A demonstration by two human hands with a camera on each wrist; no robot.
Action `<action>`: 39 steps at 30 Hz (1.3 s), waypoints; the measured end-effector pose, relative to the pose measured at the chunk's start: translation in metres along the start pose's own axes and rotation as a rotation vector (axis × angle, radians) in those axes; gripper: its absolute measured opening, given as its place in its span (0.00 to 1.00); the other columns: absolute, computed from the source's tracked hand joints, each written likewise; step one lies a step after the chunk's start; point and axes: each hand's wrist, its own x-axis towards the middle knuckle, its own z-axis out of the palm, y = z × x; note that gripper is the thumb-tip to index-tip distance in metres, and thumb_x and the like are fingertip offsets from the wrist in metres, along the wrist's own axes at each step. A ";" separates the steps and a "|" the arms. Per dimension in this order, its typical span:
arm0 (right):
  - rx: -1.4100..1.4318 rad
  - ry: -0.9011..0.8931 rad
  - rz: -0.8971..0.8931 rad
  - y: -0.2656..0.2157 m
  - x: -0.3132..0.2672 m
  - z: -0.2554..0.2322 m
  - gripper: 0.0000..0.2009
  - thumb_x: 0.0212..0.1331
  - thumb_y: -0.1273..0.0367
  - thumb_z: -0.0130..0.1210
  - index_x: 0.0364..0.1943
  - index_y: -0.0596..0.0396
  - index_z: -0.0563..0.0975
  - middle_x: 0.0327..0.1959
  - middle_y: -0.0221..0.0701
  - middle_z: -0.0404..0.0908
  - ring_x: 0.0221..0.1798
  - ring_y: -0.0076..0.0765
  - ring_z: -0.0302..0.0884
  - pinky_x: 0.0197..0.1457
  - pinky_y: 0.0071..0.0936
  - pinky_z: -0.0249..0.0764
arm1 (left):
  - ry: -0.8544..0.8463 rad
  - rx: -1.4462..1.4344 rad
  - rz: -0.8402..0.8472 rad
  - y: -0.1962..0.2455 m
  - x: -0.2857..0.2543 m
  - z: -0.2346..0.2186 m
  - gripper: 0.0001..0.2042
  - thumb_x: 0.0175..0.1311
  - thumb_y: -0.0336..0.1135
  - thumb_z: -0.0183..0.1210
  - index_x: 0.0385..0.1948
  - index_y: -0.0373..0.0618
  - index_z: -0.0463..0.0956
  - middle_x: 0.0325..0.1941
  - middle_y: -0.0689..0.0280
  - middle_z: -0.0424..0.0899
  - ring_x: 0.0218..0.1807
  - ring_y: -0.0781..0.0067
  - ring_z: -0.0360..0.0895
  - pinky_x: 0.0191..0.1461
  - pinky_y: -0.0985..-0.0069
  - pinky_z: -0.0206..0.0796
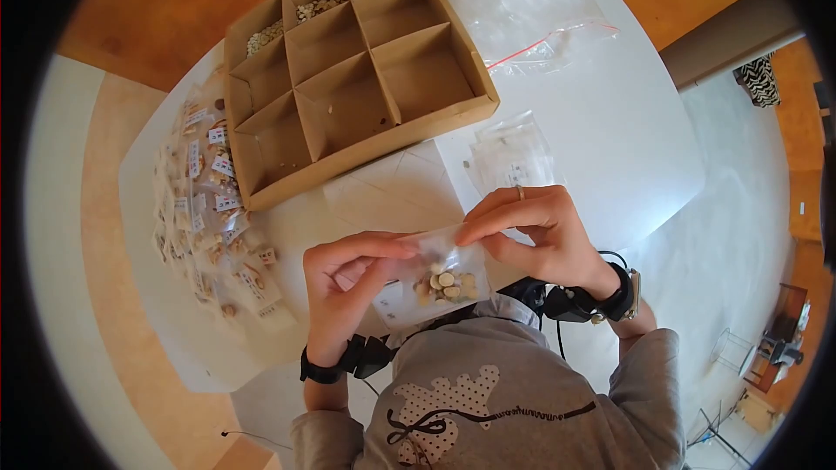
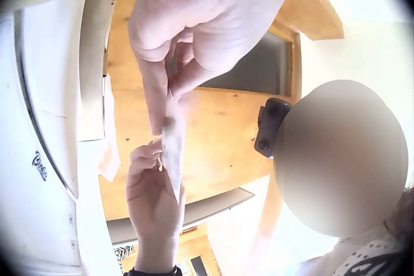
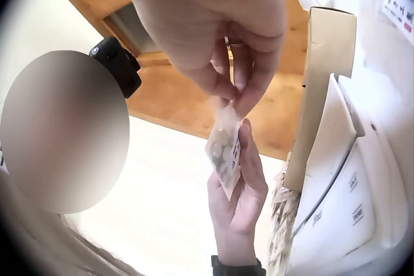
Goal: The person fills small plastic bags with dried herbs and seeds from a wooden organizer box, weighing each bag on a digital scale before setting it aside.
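Note:
A small clear plastic bag holding pale round slices and brownish pieces hangs between both hands, close in front of the grey shirt. My left hand pinches its upper left corner between thumb and fingers. At the upper right edge, the thumb and fingers of my right hand pinch it too. Printed text shows on the bag in the right wrist view, while the left wrist view catches the bag nearly edge-on. The contents lie in the bag's lower part.
A divided cardboard box stands on the white table, dried pieces in its far compartments. Left of it lies a heap of filled, labelled bags. Flat bags are stacked right of it, with a large plastic bag behind.

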 end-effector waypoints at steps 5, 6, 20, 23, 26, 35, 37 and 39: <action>-0.082 0.171 0.021 -0.010 -0.013 0.009 0.08 0.41 0.82 0.61 0.28 0.59 0.81 0.30 0.33 0.79 0.34 0.28 0.77 0.37 0.22 0.73 | 0.021 -0.054 -0.001 -0.001 0.000 0.026 0.08 0.49 0.14 0.57 0.31 0.32 0.77 0.36 0.56 0.80 0.44 0.66 0.78 0.45 0.77 0.74; -0.079 0.204 0.049 -0.007 -0.015 0.011 0.08 0.41 0.81 0.62 0.27 0.59 0.81 0.29 0.33 0.79 0.34 0.28 0.77 0.37 0.22 0.74 | 0.036 -0.014 -0.042 -0.002 -0.001 0.028 0.08 0.48 0.14 0.58 0.31 0.32 0.77 0.35 0.56 0.80 0.42 0.66 0.79 0.45 0.76 0.74; 0.197 0.200 0.278 0.005 -0.032 -0.012 0.15 0.49 0.71 0.62 0.42 0.58 0.76 0.37 0.28 0.77 0.38 0.21 0.76 0.41 0.21 0.73 | 0.183 0.067 -0.242 0.007 -0.001 0.031 0.18 0.48 0.17 0.60 0.43 0.34 0.67 0.30 0.59 0.82 0.35 0.74 0.79 0.38 0.81 0.71; 0.070 0.062 0.290 0.012 -0.030 0.005 0.10 0.48 0.75 0.60 0.36 0.60 0.78 0.29 0.30 0.80 0.33 0.24 0.77 0.36 0.21 0.74 | 0.091 0.026 -0.230 -0.003 -0.001 0.042 0.16 0.48 0.22 0.63 0.40 0.34 0.71 0.31 0.60 0.81 0.37 0.77 0.78 0.40 0.82 0.69; -0.113 0.069 0.155 0.013 -0.029 0.015 0.07 0.48 0.78 0.58 0.34 0.59 0.80 0.25 0.30 0.80 0.28 0.24 0.77 0.33 0.21 0.74 | 0.061 0.240 -0.223 -0.011 -0.002 0.043 0.10 0.47 0.23 0.65 0.31 0.33 0.76 0.30 0.62 0.81 0.36 0.75 0.79 0.40 0.81 0.70; -0.629 0.356 0.066 0.028 -0.047 -0.028 0.16 0.52 0.70 0.56 0.48 0.53 0.75 0.47 0.37 0.76 0.56 0.45 0.69 0.55 0.36 0.68 | 0.889 0.696 0.245 0.024 -0.009 -0.068 0.06 0.55 0.25 0.55 0.32 0.33 0.77 0.32 0.58 0.81 0.36 0.68 0.80 0.40 0.79 0.71; -0.842 0.336 0.123 0.033 -0.049 -0.022 0.21 0.52 0.68 0.56 0.53 0.51 0.71 0.55 0.35 0.70 0.63 0.46 0.59 0.62 0.44 0.56 | 1.021 0.778 0.311 0.036 0.000 -0.083 0.13 0.58 0.32 0.54 0.43 0.36 0.75 0.46 0.52 0.77 0.51 0.60 0.74 0.53 0.72 0.65; -1.004 0.286 0.162 0.040 -0.051 -0.014 0.25 0.52 0.65 0.56 0.57 0.49 0.67 0.61 0.33 0.64 0.67 0.46 0.51 0.66 0.50 0.47 | 0.792 1.254 0.193 0.017 -0.004 -0.130 0.17 0.60 0.35 0.53 0.51 0.41 0.70 0.56 0.51 0.68 0.60 0.58 0.64 0.61 0.69 0.54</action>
